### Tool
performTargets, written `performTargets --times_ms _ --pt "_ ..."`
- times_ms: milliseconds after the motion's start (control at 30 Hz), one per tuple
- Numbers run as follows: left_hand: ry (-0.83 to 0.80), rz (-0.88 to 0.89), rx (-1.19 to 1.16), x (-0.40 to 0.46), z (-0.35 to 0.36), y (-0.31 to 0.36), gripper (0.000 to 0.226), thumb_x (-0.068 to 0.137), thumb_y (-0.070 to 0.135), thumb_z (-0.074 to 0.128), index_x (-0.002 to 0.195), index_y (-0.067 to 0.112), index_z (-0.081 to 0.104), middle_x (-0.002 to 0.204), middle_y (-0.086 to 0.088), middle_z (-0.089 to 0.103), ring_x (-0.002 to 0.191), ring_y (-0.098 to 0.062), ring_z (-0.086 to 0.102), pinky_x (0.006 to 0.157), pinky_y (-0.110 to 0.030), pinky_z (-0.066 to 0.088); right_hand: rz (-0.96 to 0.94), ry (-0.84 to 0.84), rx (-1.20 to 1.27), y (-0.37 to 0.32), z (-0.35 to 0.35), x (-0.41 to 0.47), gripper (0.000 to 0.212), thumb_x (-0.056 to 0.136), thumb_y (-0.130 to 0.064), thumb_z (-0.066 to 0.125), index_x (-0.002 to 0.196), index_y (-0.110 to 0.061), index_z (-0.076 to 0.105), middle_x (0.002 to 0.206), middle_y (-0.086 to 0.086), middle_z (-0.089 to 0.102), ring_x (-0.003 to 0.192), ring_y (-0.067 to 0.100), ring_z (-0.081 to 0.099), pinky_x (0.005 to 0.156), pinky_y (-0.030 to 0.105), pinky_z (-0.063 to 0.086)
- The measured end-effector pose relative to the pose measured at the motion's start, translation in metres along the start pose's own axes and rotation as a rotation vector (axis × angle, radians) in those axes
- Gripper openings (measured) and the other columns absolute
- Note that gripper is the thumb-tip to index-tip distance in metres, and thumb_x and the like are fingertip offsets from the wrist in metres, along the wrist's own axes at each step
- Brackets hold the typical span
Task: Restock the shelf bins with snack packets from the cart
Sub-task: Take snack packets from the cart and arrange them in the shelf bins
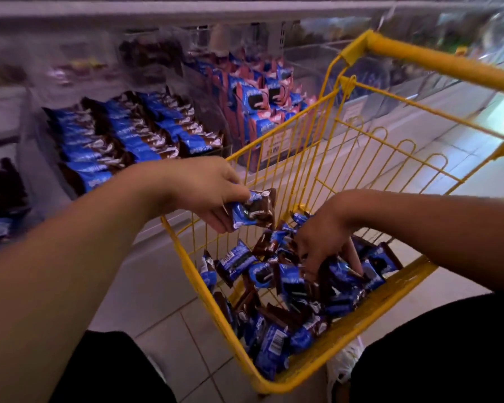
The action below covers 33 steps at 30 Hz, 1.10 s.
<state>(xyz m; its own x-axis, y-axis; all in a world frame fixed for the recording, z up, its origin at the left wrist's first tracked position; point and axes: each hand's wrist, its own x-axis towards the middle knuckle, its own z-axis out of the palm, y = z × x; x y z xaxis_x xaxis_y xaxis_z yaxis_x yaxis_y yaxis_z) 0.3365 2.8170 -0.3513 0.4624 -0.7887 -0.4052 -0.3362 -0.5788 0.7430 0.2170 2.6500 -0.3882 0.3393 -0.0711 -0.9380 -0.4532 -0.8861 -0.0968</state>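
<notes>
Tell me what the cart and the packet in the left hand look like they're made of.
Cart: likely metal wire, glossy yellow coating; thin welded-looking rods. Packet that the left hand grips: probably plastic film, shiny; it crinkles and catches highlights.

Head view — downward, close over cart

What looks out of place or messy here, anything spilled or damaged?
Nothing spilled or visibly damaged. The packets in the cart lie in a loose jumble, unlike the neat rows in the shelf bin. The left hand holds a packet; the right hand digs into the pile.
</notes>
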Motion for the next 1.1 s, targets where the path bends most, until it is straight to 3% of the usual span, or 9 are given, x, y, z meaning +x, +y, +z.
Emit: performTargets --times_ms 167,367,533,700,833,900,967,1067,1100 --pt "0.085 0.028 -0.404 -0.005 -0.005 0.000 0.022 0.098 0.018 0.053 0.091 0.002 0.067 0.073 -0.018 0.074 0.075 -0.031 0.075 0.061 -0.035 0.061 -0.309 0.238 0.373 0.037 -0.027 -0.079 0.019 0.089 -0.026 0.069 0.098 -0.010 0.076 0.098 0.015 0.077 0.090 0.033 0.074 0.066 0.048 0.063" --pt "0.048 0.045 -0.705 -0.016 -0.003 0.010 0.025 0.095 0.018 0.052 0.108 -0.001 0.060 0.084 -0.025 0.074 0.073 -0.034 0.075 0.058 -0.034 0.059 -0.531 0.440 0.608 0.069 -0.018 -0.104 0.023 0.086 -0.028 0.073 0.097 -0.007 0.076 0.103 0.026 0.073 0.089 0.034 0.073 0.081 0.052 0.059" --pt "0.088 0.082 -0.808 -0.011 0.001 0.021 0.038 0.093 0.025 0.043 0.115 -0.002 0.059 0.095 -0.024 0.074 0.073 -0.031 0.075 0.053 -0.030 0.058 -0.602 0.521 0.755 0.079 -0.016 -0.101 0.017 0.083 -0.027 0.073 0.089 -0.013 0.079 0.095 0.020 0.075 0.073 0.021 0.075 0.059 0.032 0.062" --pt "0.495 0.290 -0.459 -0.006 -0.007 0.019 0.020 0.092 0.027 0.059 0.085 0.008 0.065 0.076 -0.013 0.074 0.063 -0.028 0.073 0.050 -0.032 0.057 -0.708 0.416 0.759 0.087 -0.012 -0.109 0.026 0.075 -0.037 0.081 0.088 -0.015 0.078 0.094 0.018 0.076 0.078 0.023 0.075 0.062 0.029 0.062" --pt "0.226 0.312 -0.568 -0.009 0.009 0.026 0.018 0.079 0.020 0.065 0.061 0.020 0.070 0.074 -0.015 0.069 0.061 -0.023 0.070 0.062 -0.039 0.060 -0.703 0.357 0.662 0.070 -0.013 -0.103 0.018 0.083 -0.027 0.070 0.090 -0.012 0.077 0.096 0.020 0.075 0.081 0.025 0.075 0.064 0.027 0.060" --pt "0.103 0.298 -0.679 -0.008 0.017 0.030 0.008 0.069 0.021 0.065 0.068 0.017 0.072 0.078 -0.015 0.069 0.064 -0.024 0.070 0.060 -0.040 0.059 -0.679 0.343 0.567 0.062 -0.014 -0.101 0.018 0.087 -0.027 0.065 0.092 -0.016 0.078 0.098 0.018 0.075 0.086 0.025 0.074 0.067 0.028 0.059" --pt "0.047 0.293 -0.700 -0.005 0.022 0.031 0.019 0.068 0.023 0.064 0.084 0.015 0.067 0.086 -0.013 0.069 0.067 -0.023 0.071 0.056 -0.037 0.058 -0.669 0.335 0.495 0.058 -0.015 -0.101 0.019 0.090 -0.029 0.065 0.098 -0.017 0.077 0.101 0.017 0.075 0.092 0.029 0.073 0.072 0.034 0.059" --pt "0.090 0.315 -0.624 -0.001 0.024 0.032 0.008 0.083 0.017 0.055 0.088 0.021 0.061 0.086 -0.005 0.068 0.062 -0.018 0.071 0.053 -0.038 0.057 -0.671 0.392 0.504 0.059 -0.017 -0.098 0.019 0.091 -0.026 0.067 0.100 -0.013 0.076 0.106 0.021 0.073 0.100 0.039 0.069 0.092 0.055 0.050" --pt "0.099 0.317 -0.572 0.000 0.025 0.031 0.017 0.089 0.014 0.049 0.089 0.024 0.063 0.086 -0.003 0.070 0.064 -0.018 0.072 0.053 -0.038 0.057 -0.671 0.416 0.525 0.059 -0.017 -0.097 0.019 0.089 -0.027 0.068 0.099 -0.012 0.076 0.108 0.023 0.072 0.103 0.042 0.067 0.095 0.059 0.047"
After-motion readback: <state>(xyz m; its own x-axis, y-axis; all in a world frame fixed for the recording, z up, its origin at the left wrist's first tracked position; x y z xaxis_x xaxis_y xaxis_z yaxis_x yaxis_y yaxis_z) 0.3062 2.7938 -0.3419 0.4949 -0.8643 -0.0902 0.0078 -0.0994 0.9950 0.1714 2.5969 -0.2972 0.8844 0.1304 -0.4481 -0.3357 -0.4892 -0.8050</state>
